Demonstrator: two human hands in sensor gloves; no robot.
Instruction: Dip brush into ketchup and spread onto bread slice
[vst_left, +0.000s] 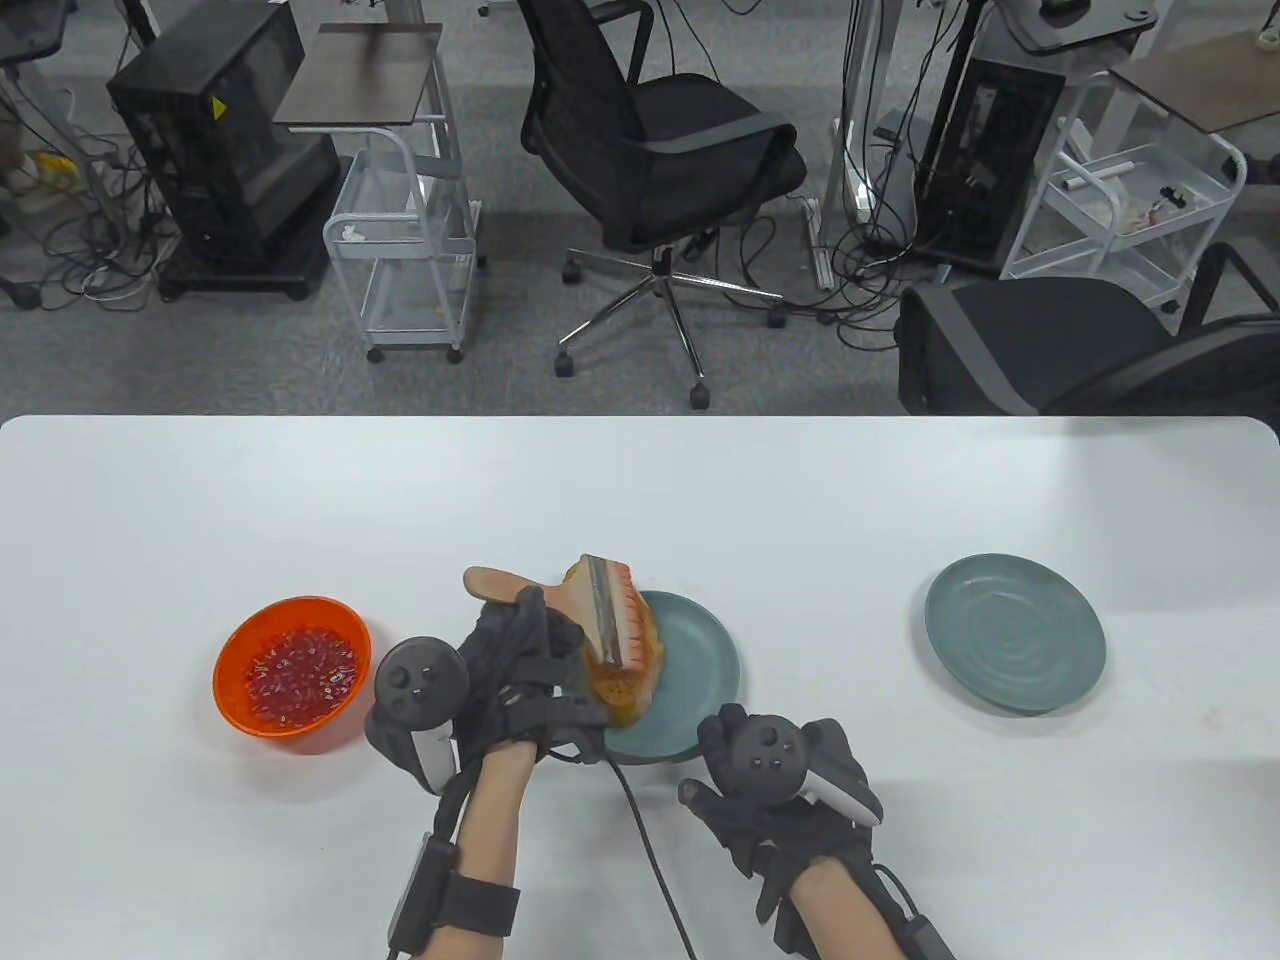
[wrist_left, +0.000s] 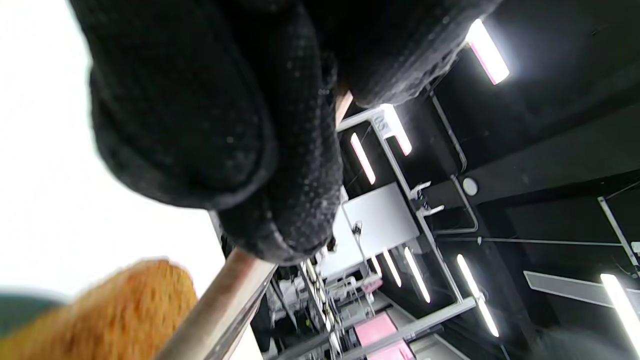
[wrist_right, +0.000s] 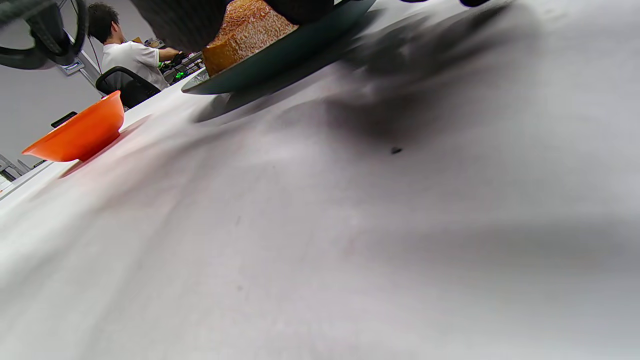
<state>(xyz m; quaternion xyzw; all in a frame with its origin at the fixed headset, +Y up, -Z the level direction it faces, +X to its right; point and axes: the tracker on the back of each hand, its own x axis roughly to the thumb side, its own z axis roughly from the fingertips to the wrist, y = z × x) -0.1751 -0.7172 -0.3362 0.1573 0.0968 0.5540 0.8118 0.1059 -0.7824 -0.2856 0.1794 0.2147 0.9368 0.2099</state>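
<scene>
Both hands are low over the white worktop (vst_left: 700, 480), near its front edge. The left hand (vst_left: 520, 670) grips the wooden handle of the brush (vst_left: 600, 610), with the gloved fingers (wrist_left: 280, 150) wrapped around the handle. The brush head lies across the bread slice (vst_left: 625, 670), with its metal band on top and its pale bristles pointing to the right, against the bread. In the left wrist view the metal band (wrist_left: 225, 305) shows just beside the blurred orange-brown bread.

The bread slice rests on the left part of a teal plate (vst_left: 700, 660), and its surface looks orange and shiny. In the right wrist view the bread (wrist_right: 245, 30) stands up from the plate rim (wrist_right: 280, 65).

The right hand (vst_left: 790, 790) holds nothing. It rests on the worktop just in front of this plate, on its right side, palm down, with the fingers loosely spread.

An orange bowl (vst_left: 292, 665) with the red ketchup stands on the left of the left hand, apart from the plate. A second teal plate (vst_left: 1015, 632) stands well apart on the right, with nothing on it.
</scene>
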